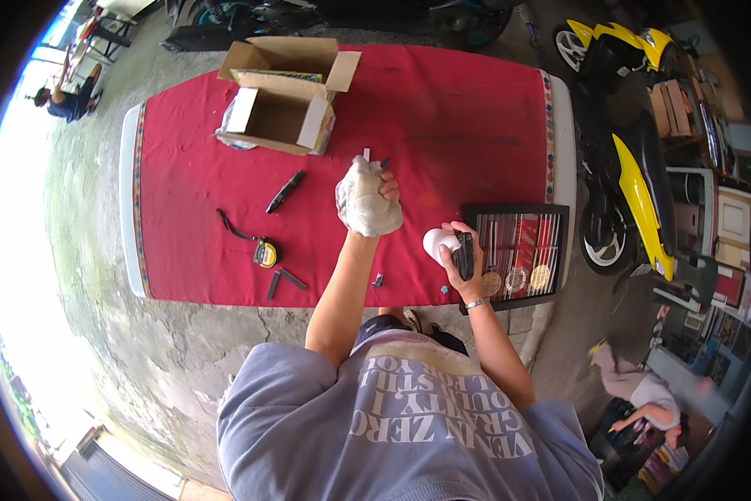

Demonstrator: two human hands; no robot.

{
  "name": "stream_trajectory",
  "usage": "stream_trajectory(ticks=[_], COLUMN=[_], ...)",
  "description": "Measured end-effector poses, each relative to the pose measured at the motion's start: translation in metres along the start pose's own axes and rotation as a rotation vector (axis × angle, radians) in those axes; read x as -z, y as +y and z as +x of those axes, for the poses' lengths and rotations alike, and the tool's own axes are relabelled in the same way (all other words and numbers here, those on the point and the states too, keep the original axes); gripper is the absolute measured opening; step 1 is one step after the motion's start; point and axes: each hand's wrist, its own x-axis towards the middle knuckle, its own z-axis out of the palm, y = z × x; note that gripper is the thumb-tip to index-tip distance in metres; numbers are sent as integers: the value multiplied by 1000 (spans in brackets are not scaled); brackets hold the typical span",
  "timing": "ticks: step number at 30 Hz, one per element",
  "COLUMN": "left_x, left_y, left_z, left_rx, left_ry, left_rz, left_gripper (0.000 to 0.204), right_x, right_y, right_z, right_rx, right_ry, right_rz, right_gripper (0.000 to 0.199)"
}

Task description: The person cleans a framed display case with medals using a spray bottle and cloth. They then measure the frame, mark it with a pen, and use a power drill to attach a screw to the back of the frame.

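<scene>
My left hand (389,188) is closed in a crumpled white cloth (367,204), raised over the middle of the red-covered table. Only some fingers show past the cloth, and a small dark tip sticks out by them; I cannot tell what it belongs to. My right hand (468,280) grips a white, rounded, bottle-like thing with a black part (465,255), whose exact kind I cannot make out. Just right of that hand lies a black display frame (563,250) holding several round medals and striped ribbons.
Open cardboard boxes (277,117) stand at the table's back left. A black pen-shaped tool (284,191), a yellow tape measure (265,252) and dark strips (286,282) lie left. Yellow-and-black motorbikes (634,196) stand right. Two people are farther off, left and lower right.
</scene>
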Motion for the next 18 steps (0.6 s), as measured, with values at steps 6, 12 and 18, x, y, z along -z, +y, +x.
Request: stream_trajectory(ticks=[6,12,18], left_x=[-13,-15,-4], left_y=[8,64,271], left_z=[-15,-64,-36], left_rx=[-638,-1267,-1288], left_ry=[464,764,1037], left_rz=[1279,1412,1274], left_gripper=[23,28,55], right_x=[-13,-9,-6], right_y=[7,22,26], right_z=[-2,-6,-8], right_rx=[-43,24,47], right_ry=[-42,-61,-113], right_rz=[15,-52,-143], right_gripper=[48,46,49])
